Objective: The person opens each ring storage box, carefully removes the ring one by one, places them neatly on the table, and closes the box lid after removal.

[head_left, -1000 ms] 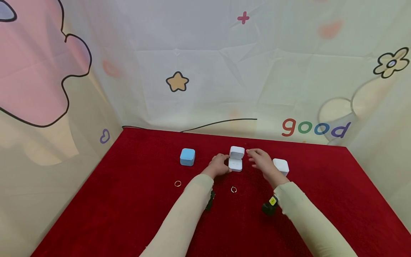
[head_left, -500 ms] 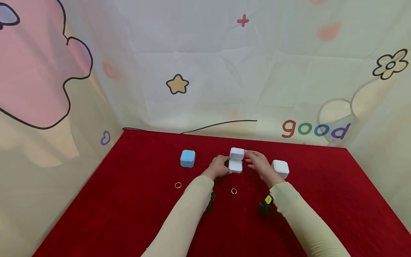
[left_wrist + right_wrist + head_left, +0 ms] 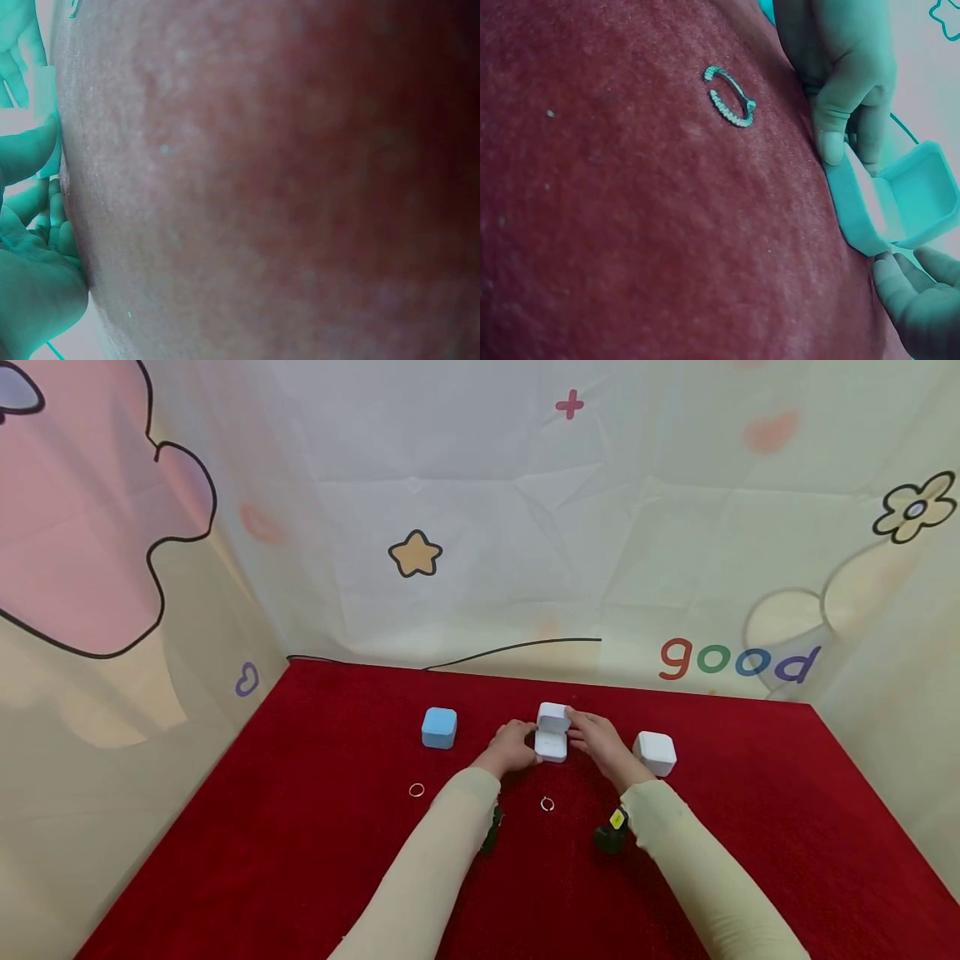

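A white ring box stands with its lid raised near the back of the red cloth. My left hand grips its left side, thumb at the front, as the right wrist view also shows. On the other side, the fingertips of my right hand touch the box, fingers loosely extended. An open-ended ring with a textured band lies on the cloth in front of the box. Farther left lies a plain thin ring. In the left wrist view only part of the left hand shows, at the edge.
A closed light blue box stands to the left, and a closed white box to the right beside my right forearm. The red cloth ends at a printed curtain behind.
My right hand has moved left, from beside the box until its fingertips meet the box's right side. My left hand and the box stay in place.
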`<state>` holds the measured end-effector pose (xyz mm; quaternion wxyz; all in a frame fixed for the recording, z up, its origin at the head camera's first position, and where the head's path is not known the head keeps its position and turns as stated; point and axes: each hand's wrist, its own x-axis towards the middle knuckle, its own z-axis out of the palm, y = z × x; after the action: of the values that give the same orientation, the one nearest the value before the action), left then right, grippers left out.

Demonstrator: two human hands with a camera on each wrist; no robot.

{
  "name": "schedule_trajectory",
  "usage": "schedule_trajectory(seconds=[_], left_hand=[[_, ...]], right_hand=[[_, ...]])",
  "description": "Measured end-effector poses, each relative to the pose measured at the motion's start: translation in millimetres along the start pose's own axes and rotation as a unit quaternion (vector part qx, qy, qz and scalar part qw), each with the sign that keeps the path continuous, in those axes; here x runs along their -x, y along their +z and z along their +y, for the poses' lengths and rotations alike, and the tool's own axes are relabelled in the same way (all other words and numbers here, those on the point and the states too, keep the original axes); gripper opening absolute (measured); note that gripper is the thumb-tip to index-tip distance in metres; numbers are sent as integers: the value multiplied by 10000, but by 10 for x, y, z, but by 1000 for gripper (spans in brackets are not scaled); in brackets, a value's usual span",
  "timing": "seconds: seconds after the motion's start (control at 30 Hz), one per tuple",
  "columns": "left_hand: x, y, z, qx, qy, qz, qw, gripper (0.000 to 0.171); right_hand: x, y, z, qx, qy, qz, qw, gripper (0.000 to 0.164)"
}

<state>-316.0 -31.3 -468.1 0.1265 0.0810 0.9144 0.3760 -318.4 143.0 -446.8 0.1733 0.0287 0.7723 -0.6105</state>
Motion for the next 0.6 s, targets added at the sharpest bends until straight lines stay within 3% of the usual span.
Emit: schedule_trajectory(seconds=[0.6], left_hand=[[-20,8,-9,66,-21,-22,10000,59]], right_hand=[[-109,3,92,95,-55,-319,9994,69]])
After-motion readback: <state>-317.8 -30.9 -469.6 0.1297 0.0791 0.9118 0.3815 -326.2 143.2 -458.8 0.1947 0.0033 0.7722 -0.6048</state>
